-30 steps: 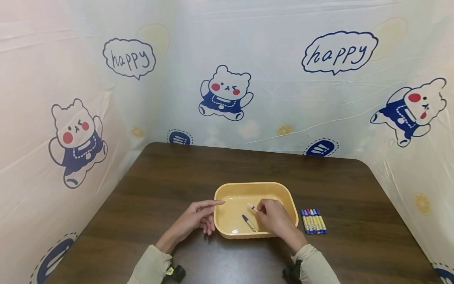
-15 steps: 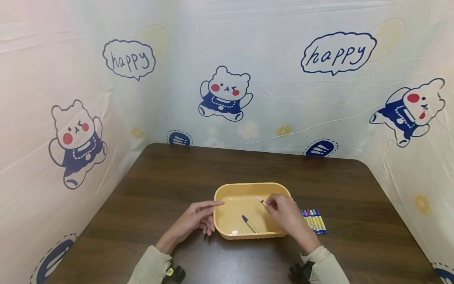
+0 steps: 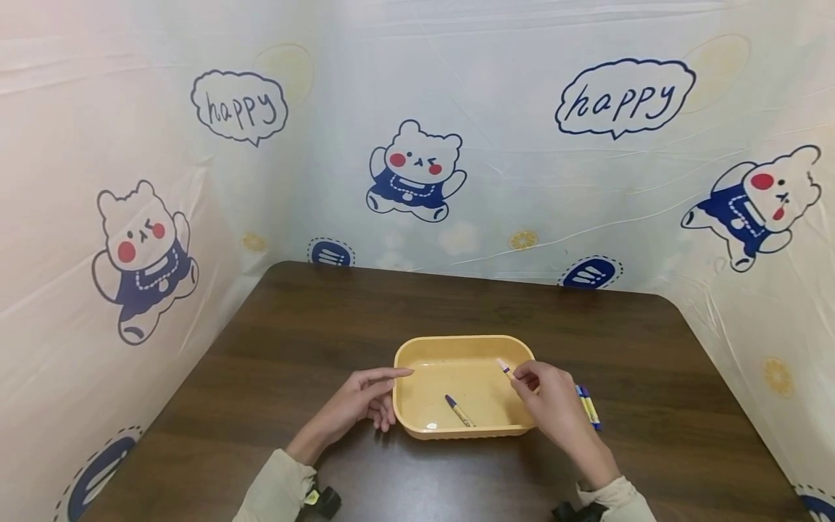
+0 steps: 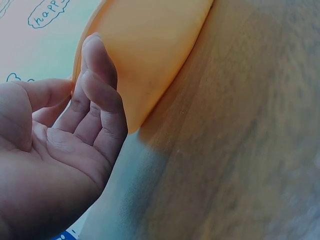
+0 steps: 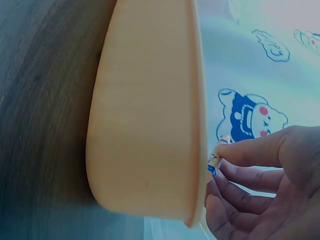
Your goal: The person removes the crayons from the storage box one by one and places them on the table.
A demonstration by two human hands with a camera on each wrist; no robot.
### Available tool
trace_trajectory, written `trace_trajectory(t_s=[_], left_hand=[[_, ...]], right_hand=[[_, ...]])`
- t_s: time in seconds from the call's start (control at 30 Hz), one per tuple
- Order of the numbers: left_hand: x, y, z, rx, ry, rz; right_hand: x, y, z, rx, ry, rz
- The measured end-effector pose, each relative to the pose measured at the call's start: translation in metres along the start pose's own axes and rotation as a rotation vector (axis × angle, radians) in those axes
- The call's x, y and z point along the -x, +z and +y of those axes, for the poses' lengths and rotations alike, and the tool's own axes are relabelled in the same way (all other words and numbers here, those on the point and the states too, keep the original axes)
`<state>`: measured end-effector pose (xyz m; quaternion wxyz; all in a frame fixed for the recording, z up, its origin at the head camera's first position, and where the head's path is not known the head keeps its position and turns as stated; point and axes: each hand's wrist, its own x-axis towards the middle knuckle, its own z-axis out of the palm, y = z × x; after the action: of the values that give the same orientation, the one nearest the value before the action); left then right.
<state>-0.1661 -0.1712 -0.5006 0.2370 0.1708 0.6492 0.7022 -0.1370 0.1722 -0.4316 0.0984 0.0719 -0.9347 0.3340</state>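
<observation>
A yellow plastic tub point(image 3: 417, 346) stands on the dark wooden table, with one blue-capped marker point(image 3: 459, 410) lying inside it. My right hand point(image 3: 551, 404) pinches a pink-capped marker point(image 3: 505, 369) above the tub's right rim; the right wrist view shows the same marker point(image 5: 214, 162) between my thumb and fingers beside the tub's outer wall point(image 5: 145, 115). My left hand point(image 3: 362, 397) rests with straight fingers against the tub's left side point(image 4: 150, 55) and holds nothing. A row of markers point(image 3: 588, 406) lies on the table right of the tub, partly hidden behind my right hand.
Printed plastic sheeting with bears and "happy" bubbles walls the table on three sides. The table's point(image 3: 326, 319) far half and left part hold nothing but wood grain.
My right hand has lifted the pink-capped marker out of the tub and carried it rightward to the tub's right rim. The left hand and the blue-capped marker have not moved.
</observation>
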Motion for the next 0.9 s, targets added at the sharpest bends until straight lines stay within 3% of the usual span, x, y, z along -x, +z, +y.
trace_trajectory(t_s=[0.37, 0.9], left_hand=[[0.001, -0.001, 0.0, 0.015, 0.009, -0.008], [0.0, -0.002, -0.001, 0.026, 0.006, -0.023]], right_hand=[[0.008, -0.028, 0.02, 0.002, 0.018, 0.094], [0.015, -0.052, 0.074, 0.048, 0.131, 0.114]])
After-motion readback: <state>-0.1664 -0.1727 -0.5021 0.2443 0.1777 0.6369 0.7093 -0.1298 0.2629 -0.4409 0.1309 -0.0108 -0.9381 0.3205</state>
